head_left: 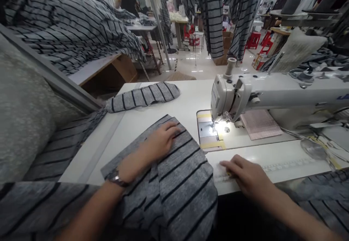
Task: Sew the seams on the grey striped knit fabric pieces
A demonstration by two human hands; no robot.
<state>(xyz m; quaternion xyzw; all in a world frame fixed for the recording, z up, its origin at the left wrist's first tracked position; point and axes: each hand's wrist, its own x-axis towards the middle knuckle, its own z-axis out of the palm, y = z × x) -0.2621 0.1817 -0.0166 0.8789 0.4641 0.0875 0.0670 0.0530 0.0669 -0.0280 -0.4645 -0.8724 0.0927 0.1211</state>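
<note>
My left hand (160, 141), with a watch (117, 178) on its wrist, rests on top of a grey fabric piece with black stripes (185, 175). Its fingers lie on the cloth, slightly bent. That cloth is on the white table and hangs over the front edge. Right of the cloth, my right hand (245, 173) is closed over the front of the table, index finger pointing left. A small yellowish bit shows under its fingers; I cannot make out what it is. The sewing machine (226, 95) stands beyond, its lamp lighting the needle plate (208, 130).
Another striped piece (144, 97) lies at the table's back left. A ruler scale (286, 164) runs along the front right, and a pink cloth (260, 124) sits under the machine arm. Striped fabric (68, 22) is heaped at left; striped garments (214, 19) hang behind.
</note>
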